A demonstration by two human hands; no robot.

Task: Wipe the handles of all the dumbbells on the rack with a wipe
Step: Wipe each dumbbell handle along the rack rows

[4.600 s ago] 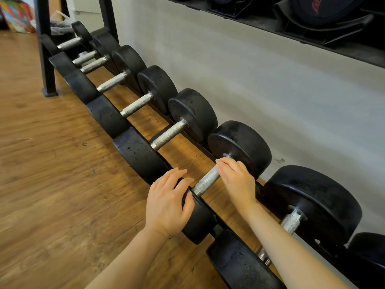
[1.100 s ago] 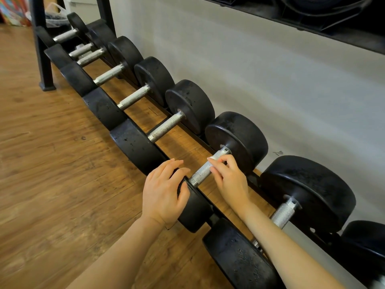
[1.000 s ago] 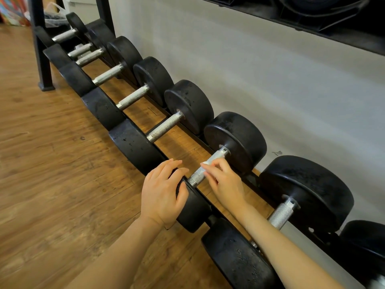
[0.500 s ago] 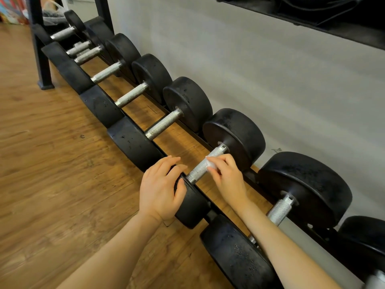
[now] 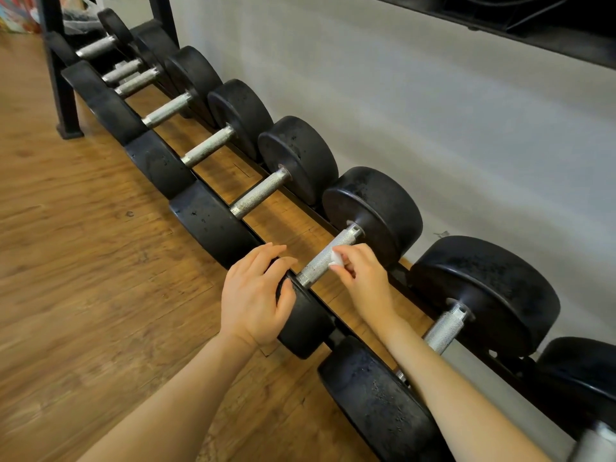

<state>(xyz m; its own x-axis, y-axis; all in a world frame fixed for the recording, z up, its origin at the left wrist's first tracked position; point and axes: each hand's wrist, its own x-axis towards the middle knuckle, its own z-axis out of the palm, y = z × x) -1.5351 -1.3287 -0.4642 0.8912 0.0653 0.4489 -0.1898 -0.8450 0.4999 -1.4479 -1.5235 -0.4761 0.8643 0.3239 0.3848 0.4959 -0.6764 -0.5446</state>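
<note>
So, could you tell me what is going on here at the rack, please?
A person is cleaning dumbbells on a low rack. The right hand pinches a small white wipe against a knurled handle, while the left hand rests on that dumbbell's near head.

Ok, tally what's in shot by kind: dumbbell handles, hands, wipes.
Dumbbell handles: 8, leaving out a cut-off one at the corner
Hands: 2, left hand, right hand
Wipe: 1
Total: 11
</note>
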